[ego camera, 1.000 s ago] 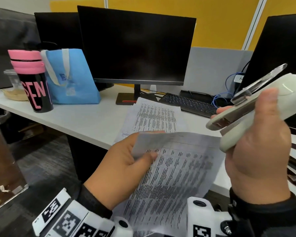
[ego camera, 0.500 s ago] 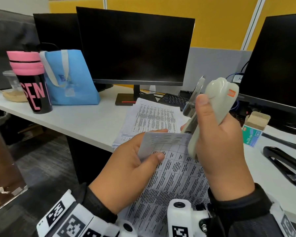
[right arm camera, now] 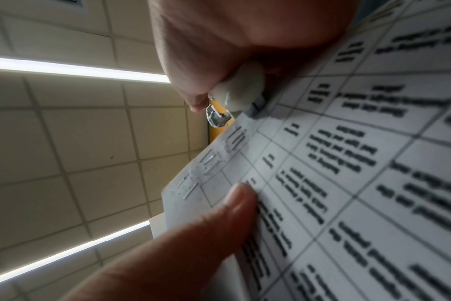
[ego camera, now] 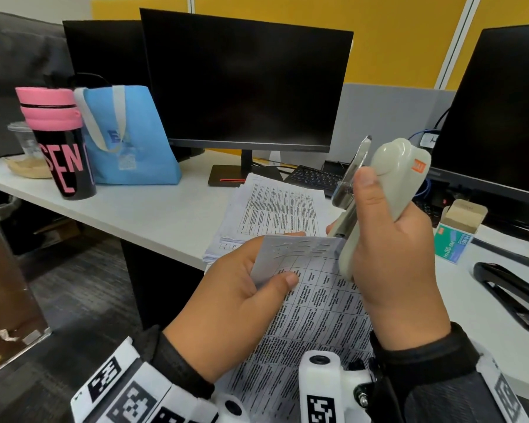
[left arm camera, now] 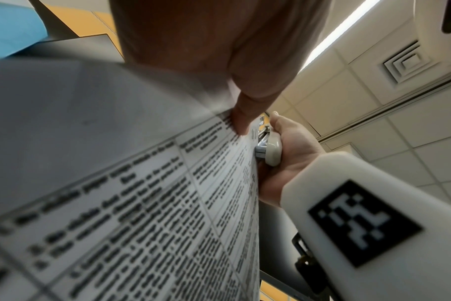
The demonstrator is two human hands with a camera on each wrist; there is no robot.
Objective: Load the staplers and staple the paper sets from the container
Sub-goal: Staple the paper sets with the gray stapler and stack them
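My left hand [ego camera: 283,257] pinches the top left corner of a printed paper set [ego camera: 315,300], thumb on the front. Several staples [right arm camera: 209,160] sit along its top edge. My right hand [ego camera: 379,239] grips a grey-white stapler [ego camera: 388,190], held nearly upright, its lower end at the paper's top right corner. A metal strip [ego camera: 353,172] sticks up beside the thumb. In the left wrist view the stapler [left arm camera: 269,150] touches the paper [left arm camera: 142,203] edge. The right wrist view shows the stapler [right arm camera: 240,89] nose on the paper [right arm camera: 348,183].
A stack of printed sheets [ego camera: 275,212] lies on the white desk [ego camera: 153,209] before a monitor [ego camera: 245,83]. A black stapler [ego camera: 513,297], a staple box [ego camera: 454,239] and a keyboard [ego camera: 315,177] lie to the right. A pink-lidded tumbler [ego camera: 61,148] and a blue bag [ego camera: 129,138] stand left.
My right hand swung the stapler from the far right, turned it upright and brought it to the paper's top right corner. The left hand kept its pinch on the paper.
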